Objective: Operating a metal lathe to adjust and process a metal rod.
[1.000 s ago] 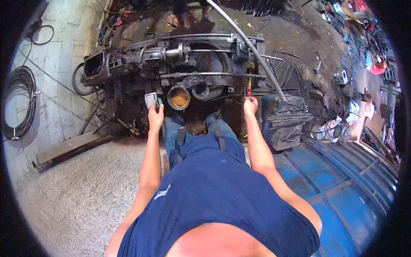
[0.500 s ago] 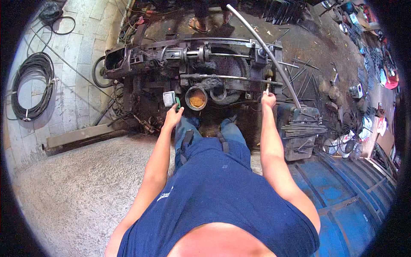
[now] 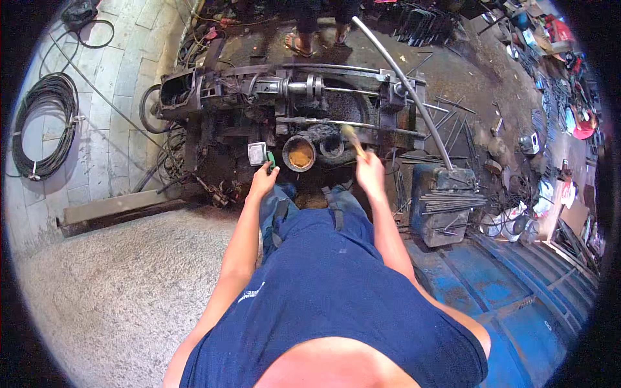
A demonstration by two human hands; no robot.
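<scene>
My right hand (image 3: pixel 370 174) is closed around the handle of a brush (image 3: pixel 356 146). The brush tilts up and left, its pale tip over the front rod of the dark, greasy machine (image 3: pixel 301 90). Between the fingers of my left hand (image 3: pixel 264 179) is a small green object (image 3: pixel 271 160). A pale, square-faced piece (image 3: pixel 257 154) sits right against it; I cannot tell whether the two are joined. To the right of my left hand stands a round can (image 3: pixel 287 157) with orange-brown contents. A grey ring-shaped part (image 3: pixel 332 146) lies between the can and the brush.
A long metal pipe (image 3: pixel 404 81) leans across the machine's right end. Thin rods (image 3: pixel 449 203) lie on a grey container (image 3: pixel 441 226) at the right. Coiled cable (image 3: pixel 45 126) rests on the left paving. Another person's feet (image 3: pixel 299 45) are beyond the machine.
My right hand has moved left with the brush, from the machine's right end toward its middle. My left hand stays nearly in place, still holding the green object.
</scene>
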